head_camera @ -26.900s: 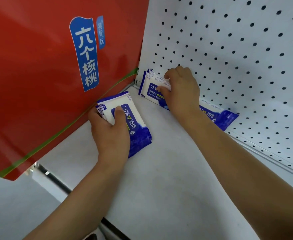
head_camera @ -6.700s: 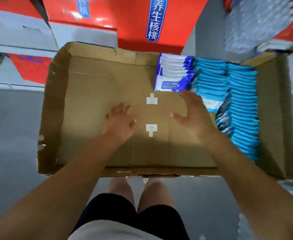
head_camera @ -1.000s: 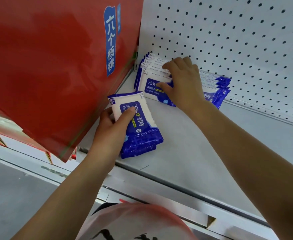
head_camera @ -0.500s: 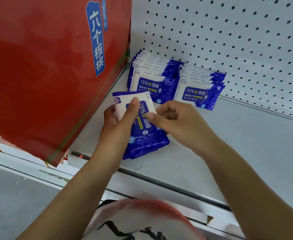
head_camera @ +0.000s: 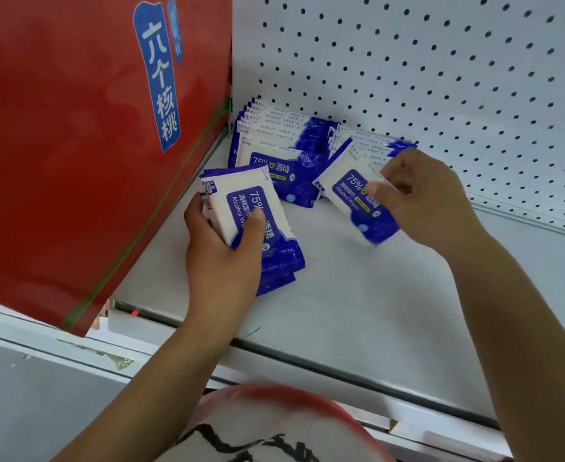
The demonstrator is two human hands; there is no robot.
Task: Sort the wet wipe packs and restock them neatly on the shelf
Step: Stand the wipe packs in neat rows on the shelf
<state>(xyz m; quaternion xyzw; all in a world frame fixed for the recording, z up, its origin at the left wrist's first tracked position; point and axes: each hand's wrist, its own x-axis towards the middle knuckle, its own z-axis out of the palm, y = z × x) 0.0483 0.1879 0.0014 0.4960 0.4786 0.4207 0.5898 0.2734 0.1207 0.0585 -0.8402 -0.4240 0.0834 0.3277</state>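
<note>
My left hand (head_camera: 222,251) grips a small stack of blue-and-white alcohol wipe packs (head_camera: 274,248) resting on the white shelf (head_camera: 358,301), thumb across the top pack. My right hand (head_camera: 424,201) pinches a single wipe pack (head_camera: 348,195), tilted, just in front of the right row of packs (head_camera: 374,145). A left row of standing packs (head_camera: 274,141) leans against the pegboard in the back corner. Part of the right row is hidden by the held pack and my hand.
A large red carton (head_camera: 84,135) with a blue label stands on the shelf at the left, close to my left hand. The white pegboard back wall (head_camera: 424,68) rises behind the rows. The shelf's front rail (head_camera: 341,371) runs below my arms.
My right hand has taken the top pack from the stack in my left hand and carried it right and back toward the right row. The left hand keeps hold of the stack.
</note>
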